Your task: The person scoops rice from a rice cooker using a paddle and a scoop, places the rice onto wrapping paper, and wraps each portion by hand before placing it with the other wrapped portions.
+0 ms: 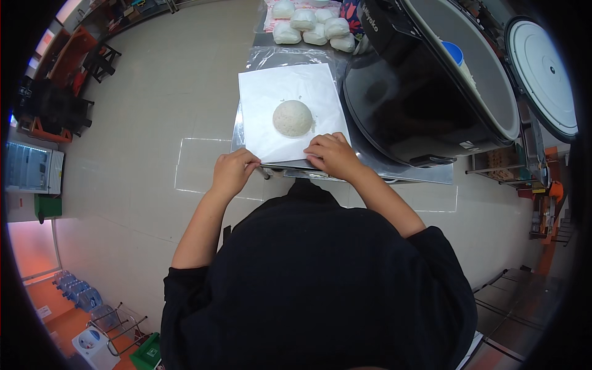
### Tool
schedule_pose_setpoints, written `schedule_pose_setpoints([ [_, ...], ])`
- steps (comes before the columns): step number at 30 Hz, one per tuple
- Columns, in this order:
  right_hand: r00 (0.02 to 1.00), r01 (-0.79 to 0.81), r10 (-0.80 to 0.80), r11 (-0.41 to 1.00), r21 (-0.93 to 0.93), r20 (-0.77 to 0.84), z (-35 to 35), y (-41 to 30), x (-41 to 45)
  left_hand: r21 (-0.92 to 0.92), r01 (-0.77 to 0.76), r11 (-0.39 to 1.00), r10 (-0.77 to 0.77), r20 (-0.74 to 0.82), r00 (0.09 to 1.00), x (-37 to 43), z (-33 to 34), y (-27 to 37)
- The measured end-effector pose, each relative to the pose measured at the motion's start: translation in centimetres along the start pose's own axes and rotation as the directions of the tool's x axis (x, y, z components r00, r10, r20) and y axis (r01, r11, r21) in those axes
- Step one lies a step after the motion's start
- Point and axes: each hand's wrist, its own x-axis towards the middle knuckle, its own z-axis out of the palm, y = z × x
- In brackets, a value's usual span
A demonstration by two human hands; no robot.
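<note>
A rounded dome of cooked rice [292, 118] sits on a square sheet of white wrapping paper [263, 88], with a few loose grains around it. My left hand [236, 170] pinches the paper's near left corner between thumb and fingers. Near the sheet's right corner, my right hand [332, 155] has its fingertips on the near edge, and the thumb is partly below it; how firmly it grips is hard to see. Beyond the sheet, several wrapped white packets [304, 20] are grouped at the back of the metal table [430, 174].
A large black Miyoko rice cooker [416, 92] stands close on the right, its lid [545, 76] raised. A blue cup or scoop [453, 52] lies inside with rice. Clear plastic film [296, 55] lies under and behind the paper. Stools [102, 62] stand far left.
</note>
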Motion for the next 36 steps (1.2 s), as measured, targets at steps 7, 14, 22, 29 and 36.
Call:
schedule_pose_setpoints([
  [7,0.998,0.06,-0.058,0.992,-0.111,0.02,0.1,1.2,0.5,0.002,0.085,0.996,-0.085,0.057,0.995,-0.2,-0.2,0.0],
  [14,0.995,0.088,-0.088,0.996,-0.011,0.046,-0.4,0.3,0.9,-0.038,0.083,0.996,-0.082,0.033,0.996,0.0,0.0,-0.5],
  [22,0.984,0.179,-0.175,0.977,-0.117,0.046,-0.5,0.4,1.0,-0.012,0.116,0.993,-0.115,0.043,0.992,-0.3,-0.3,-0.5],
  [29,0.989,0.063,-0.066,0.998,0.025,0.134,-0.7,0.8,1.2,0.031,0.081,0.996,-0.082,0.026,0.996,-0.5,-0.2,-0.6],
  [36,0.973,-0.088,0.067,0.992,0.087,0.223,-1.2,1.3,1.4,0.052,0.113,0.992,-0.117,0.075,0.99,-0.5,-0.4,-0.3],
])
